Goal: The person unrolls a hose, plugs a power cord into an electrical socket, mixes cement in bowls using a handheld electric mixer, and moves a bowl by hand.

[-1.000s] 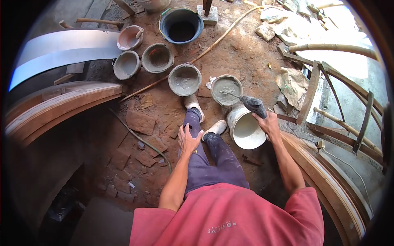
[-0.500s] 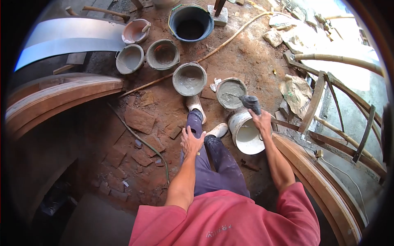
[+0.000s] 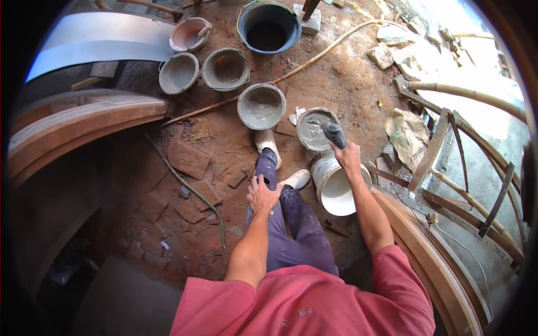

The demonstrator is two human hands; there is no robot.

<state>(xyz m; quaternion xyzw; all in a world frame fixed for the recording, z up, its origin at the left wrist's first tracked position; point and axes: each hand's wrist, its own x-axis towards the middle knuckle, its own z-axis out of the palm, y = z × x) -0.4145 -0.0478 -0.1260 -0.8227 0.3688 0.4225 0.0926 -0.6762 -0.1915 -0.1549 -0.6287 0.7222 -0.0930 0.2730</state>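
Note:
My right hand is closed around a dark-handled tool. Its working end reaches into a bucket of wet grey mortar, and its exact kind is hard to make out. Just below that bucket, a white bucket with pale contents lies tilted near my right forearm. My left hand rests on my left knee, fingers spread over the purple trousers, and holds nothing. Ahead of my left boot stands another mortar bucket.
Several small buckets and a large dark bucket stand farther out. A long hose crosses the dirt. Curved wooden frames flank me on both sides. Broken bricks litter the left ground; a wooden ladder-like frame lies right.
My right hand has moved slightly forward and left, bringing the tool's dark handle over the mortar bucket. My left hand stays on the knee. The whole view has shifted a little.

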